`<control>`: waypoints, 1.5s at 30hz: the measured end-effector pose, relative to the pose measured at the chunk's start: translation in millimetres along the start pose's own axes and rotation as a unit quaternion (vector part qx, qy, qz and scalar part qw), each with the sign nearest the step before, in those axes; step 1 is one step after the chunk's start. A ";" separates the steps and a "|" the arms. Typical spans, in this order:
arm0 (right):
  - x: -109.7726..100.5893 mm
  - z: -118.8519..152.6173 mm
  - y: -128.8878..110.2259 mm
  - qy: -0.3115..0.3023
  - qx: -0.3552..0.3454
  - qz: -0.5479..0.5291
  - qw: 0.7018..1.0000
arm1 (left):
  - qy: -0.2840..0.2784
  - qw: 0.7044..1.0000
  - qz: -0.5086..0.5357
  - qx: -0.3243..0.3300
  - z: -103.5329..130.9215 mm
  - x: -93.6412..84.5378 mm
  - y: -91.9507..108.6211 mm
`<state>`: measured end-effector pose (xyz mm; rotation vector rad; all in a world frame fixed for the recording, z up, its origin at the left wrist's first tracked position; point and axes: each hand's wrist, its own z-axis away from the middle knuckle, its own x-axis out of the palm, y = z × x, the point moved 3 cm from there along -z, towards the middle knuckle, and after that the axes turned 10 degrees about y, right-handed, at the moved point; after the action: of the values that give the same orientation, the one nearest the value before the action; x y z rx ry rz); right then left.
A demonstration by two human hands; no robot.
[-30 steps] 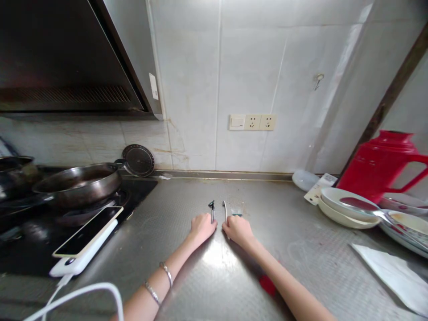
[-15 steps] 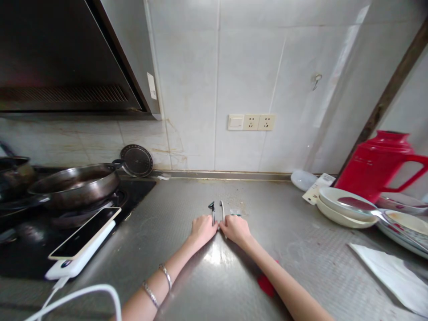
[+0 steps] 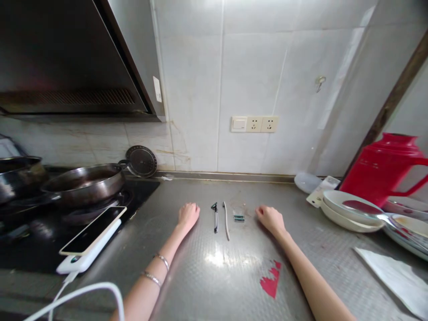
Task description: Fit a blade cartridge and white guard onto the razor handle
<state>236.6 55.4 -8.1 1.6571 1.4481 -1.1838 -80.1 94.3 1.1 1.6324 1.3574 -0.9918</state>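
Observation:
My left hand (image 3: 189, 215) rests on the steel counter as a loose fist, with nothing seen in it. To its right lies a razor (image 3: 216, 219), its dark head pointing toward the wall. Beside the razor is a slim, slightly curved white stick with a dark tip (image 3: 226, 223); its kind is hard to make out. A small clear pack with dark teal strips (image 3: 238, 216) lies further right. My right hand (image 3: 270, 219), also curled closed, sits on the counter just right of that pack, apart from it. Neither hand touches these things.
A torn red piece (image 3: 271, 281) lies near the front. Left are a phone on a white power bank (image 3: 93, 232) with a cable, and a pan (image 3: 88, 185) on the stove. Right stand a red thermos jug (image 3: 381, 167), stacked bowls (image 3: 351, 216) and a white sheet (image 3: 391, 276).
Both hands have let go of the razor and the white stick and moved apart, left hand leftward, right hand rightward. The razor, stick, pack and red piece now show fully.

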 end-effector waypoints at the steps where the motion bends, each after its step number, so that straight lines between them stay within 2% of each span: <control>1: 3.7 -0.6 4.3 0.000 0.006 0.010 1.000 | -0.017 1.000 -0.003 -0.015 -1.7 3.4 -5.7; 4: 10.4 -1.5 10.2 0.033 0.008 0.027 0.999 | -0.038 0.999 -0.009 -0.038 -3.8 11.0 -15.9; 7: 13.5 -2.1 10.9 0.104 -0.017 0.034 0.994 | 0.026 0.999 -0.020 -0.030 -4.9 11.8 -18.8; 9: 18.0 -3.1 11.8 0.128 -0.023 0.033 0.991 | 0.069 0.997 -0.022 -0.007 -5.9 12.6 -18.8; 11: 25.0 -4.8 13.9 0.120 -0.010 0.029 0.992 | 0.067 0.997 -0.020 0.011 -7.2 17.1 -19.4; 15: 38.1 -8.9 17.9 0.051 0.028 0.023 0.998 | 0.005 1.000 -0.008 0.009 -10.4 30.1 -23.0; 18: 41.5 -10.4 18.5 0.001 0.031 0.014 0.999 | -0.039 0.999 -0.002 -0.004 -12.2 36.1 -25.3; 22: 40.0 -10.7 18.3 -0.010 0.025 0.011 1.000 | -0.079 0.997 -0.005 -0.004 -13.3 39.1 -26.4; 32: 38.7 -10.9 20.8 0.001 0.021 0.010 1.000 | -0.053 0.999 0.004 0.003 -14.9 46.5 -30.2; 45: 36.1 -10.7 19.5 -0.010 0.025 0.010 1.000 | -0.070 0.997 0.009 -0.012 -13.2 36.2 -26.7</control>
<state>257.6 75.9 -38.8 1.6851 1.3971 -1.2301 -100.8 123.7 -29.0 1.5249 1.2546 -1.0543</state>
